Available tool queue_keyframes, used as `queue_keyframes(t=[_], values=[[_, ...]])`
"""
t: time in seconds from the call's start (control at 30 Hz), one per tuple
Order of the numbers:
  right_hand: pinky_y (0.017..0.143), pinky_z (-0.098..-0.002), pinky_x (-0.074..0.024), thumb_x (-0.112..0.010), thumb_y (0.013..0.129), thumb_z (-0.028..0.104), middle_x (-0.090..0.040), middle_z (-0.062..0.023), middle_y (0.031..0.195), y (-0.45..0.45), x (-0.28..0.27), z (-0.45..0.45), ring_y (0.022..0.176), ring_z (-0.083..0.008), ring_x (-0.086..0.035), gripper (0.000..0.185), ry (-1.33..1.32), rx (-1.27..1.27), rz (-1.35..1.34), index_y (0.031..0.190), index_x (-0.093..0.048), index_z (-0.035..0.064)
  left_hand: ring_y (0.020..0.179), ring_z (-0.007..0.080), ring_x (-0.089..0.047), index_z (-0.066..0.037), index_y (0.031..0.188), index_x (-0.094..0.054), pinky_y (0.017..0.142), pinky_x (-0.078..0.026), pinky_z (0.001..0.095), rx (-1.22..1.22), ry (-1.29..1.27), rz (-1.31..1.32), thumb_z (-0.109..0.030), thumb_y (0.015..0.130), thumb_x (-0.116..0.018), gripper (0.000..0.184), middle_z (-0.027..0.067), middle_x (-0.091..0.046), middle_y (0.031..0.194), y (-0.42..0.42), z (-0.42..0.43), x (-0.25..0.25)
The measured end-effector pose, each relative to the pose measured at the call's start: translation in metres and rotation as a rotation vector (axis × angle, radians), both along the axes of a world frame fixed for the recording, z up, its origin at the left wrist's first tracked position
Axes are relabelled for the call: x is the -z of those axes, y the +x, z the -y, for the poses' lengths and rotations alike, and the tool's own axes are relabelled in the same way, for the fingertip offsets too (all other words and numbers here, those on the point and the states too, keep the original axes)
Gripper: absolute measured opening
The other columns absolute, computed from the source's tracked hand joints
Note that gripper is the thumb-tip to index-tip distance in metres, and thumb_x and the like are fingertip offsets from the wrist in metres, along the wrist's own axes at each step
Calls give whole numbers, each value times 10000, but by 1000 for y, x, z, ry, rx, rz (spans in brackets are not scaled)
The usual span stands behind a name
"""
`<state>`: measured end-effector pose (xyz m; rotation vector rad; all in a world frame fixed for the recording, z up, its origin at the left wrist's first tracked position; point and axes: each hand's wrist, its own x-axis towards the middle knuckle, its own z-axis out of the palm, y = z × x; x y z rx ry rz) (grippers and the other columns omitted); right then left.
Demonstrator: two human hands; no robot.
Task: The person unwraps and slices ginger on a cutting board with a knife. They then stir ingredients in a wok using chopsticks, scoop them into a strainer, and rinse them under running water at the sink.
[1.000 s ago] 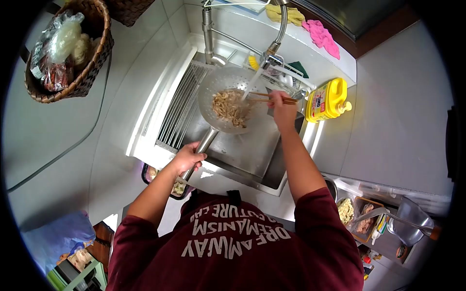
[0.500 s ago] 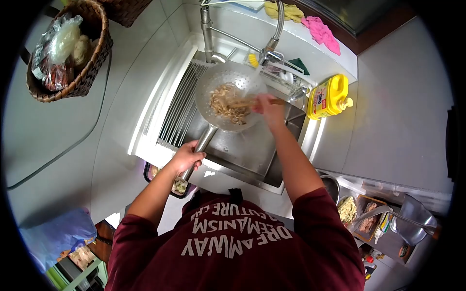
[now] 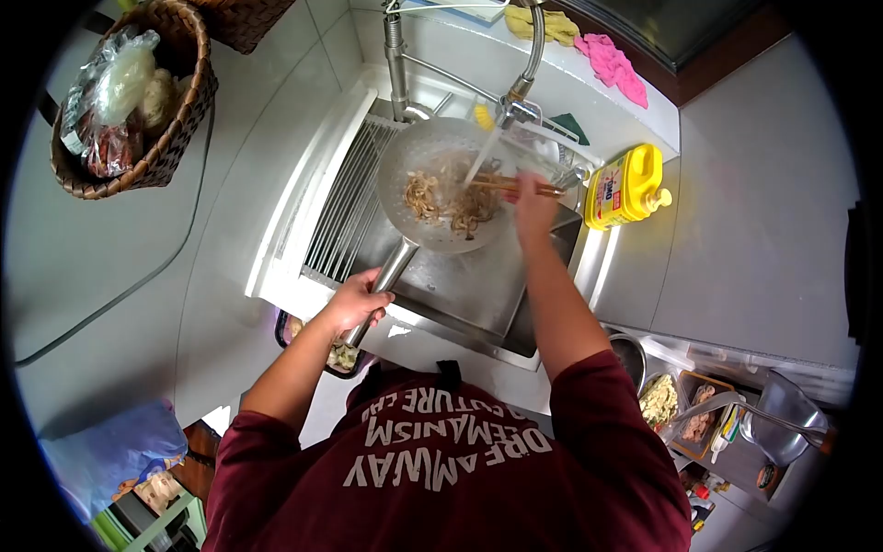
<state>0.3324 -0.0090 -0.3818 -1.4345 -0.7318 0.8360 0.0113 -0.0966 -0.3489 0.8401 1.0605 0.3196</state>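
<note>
My left hand (image 3: pixel 360 304) is wrapped round the long metal handle of a perforated strainer ladle (image 3: pixel 402 201), held over the sink (image 3: pixel 451 285). Brown shredded food strips (image 3: pixel 471 210), perhaps mushroom or meat, lie in its bowl in two loose clumps. Water runs from the faucet (image 3: pixel 520 109) down onto them. In my right hand (image 3: pixel 533 204), slightly blurred, is a pair of wooden chopsticks (image 3: pixel 497 183). Their tips reach into the strips at the right side of the bowl.
A slatted drain rack (image 3: pixel 345 207) covers the sink's left side. The yellow detergent bottle (image 3: pixel 625 189) stands to the right. At upper left sits a woven basket (image 3: pixel 189 101) of bagged food. Pink (image 3: pixel 612 69) and yellow cloths (image 3: pixel 552 28) lie on the back ledge.
The strips have spread from one heap into two clumps. My right hand with the chopsticks has shifted slightly right. The water stream now lands nearer the middle of the bowl.
</note>
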Motion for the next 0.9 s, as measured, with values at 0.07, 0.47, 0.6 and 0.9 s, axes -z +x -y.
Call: queue_keyframes(t=[0.07, 0.47, 0.6, 0.9], values=[[560, -288, -544, -536, 919, 206, -635, -130, 776, -18, -4, 3, 615, -213, -662, 270, -35, -125, -131, 857, -609, -46, 518, 69, -493, -29, 1222, -496, 437, -427, 223, 1, 3, 10, -37, 842, -593, 392, -15, -503, 694, 2, -1, 1], [522, -250, -510, -539, 919, 158, -655, -79, 730, -8, -35, 8, 579, -131, -626, 211, 15, -80, 66, 896, -649, -20, 516, 62, -486, -22, 1156, -518, 432, -423, 211, -34, -9, -29, -49, 838, -599, 330, -14, -498, 684, -4, -5, -1], [540, -248, -520, -563, 911, 171, -654, -91, 735, -55, -23, 17, 576, -128, -622, 219, 48, -375, -109, 897, -657, -27, 521, 65, -490, -18, 1172, -512, 437, -427, 215, -22, -12, 9, -51, 838, -603, 348, -10, -502, 693, 2, -2, 0], [540, -260, -510, -580, 906, 189, -639, -65, 713, 2, -47, 10, 577, -129, -617, 228, 109, 19, -7, 875, -649, -25, 519, 75, -493, -16, 1215, -503, 435, -427, 222, -2, 30, -40, -45, 837, -613, 395, -8, -499, 688, -2, 8, -9]])
